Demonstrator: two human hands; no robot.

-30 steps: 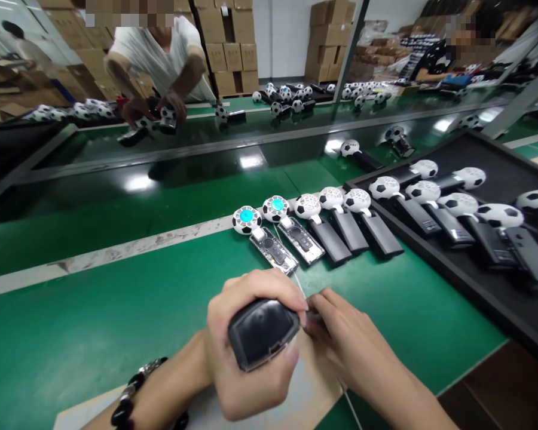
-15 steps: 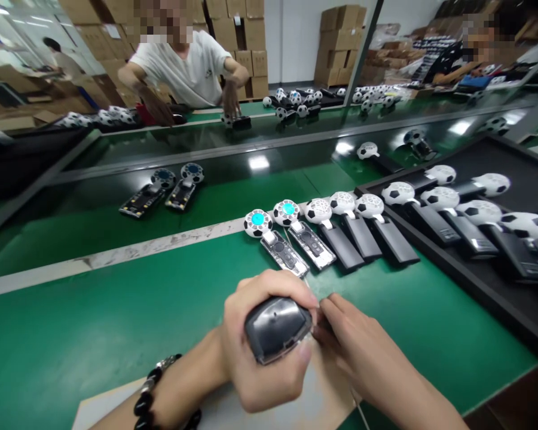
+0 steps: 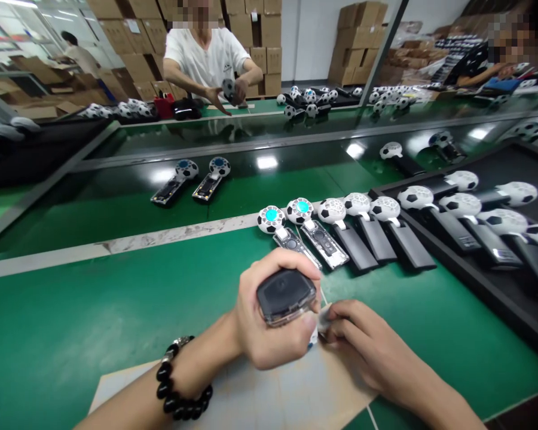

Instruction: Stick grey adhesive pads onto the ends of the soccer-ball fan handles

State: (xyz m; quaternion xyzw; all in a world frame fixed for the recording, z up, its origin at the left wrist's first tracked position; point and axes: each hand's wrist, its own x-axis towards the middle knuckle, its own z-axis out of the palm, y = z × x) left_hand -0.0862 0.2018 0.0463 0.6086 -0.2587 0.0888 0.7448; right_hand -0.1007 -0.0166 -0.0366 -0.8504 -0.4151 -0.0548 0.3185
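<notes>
My left hand (image 3: 273, 316), with a black bead bracelet (image 3: 179, 388) at its wrist, is closed round a black handheld device (image 3: 287, 297). The device's blunt end, with a clear plastic edge, faces me; most of its body is hidden in the fist. Just right of it, my right hand (image 3: 356, 340) is closed, its thumb and fingertips pinched at a small whitish piece (image 3: 325, 319) I cannot make out. Below both hands lies a pale backing sheet (image 3: 251, 397). Beyond them, two football-headed devices with blue centres (image 3: 302, 207) and clear handles lie beside several with black handles (image 3: 410, 245).
At the right is a black tray (image 3: 488, 292) with several football-headed devices. A pale strip (image 3: 161, 234) edges the green table (image 3: 94, 304). Two more open devices (image 3: 210, 179) lie on the green surface beyond. Across it, a person in a white shirt (image 3: 201, 60) handles a football-headed piece.
The view has shifted, so the scene sits further right. My left hand has tilted the device slightly, and my right fingertips now show a whitish piece. The person opposite has lifted a football-headed piece.
</notes>
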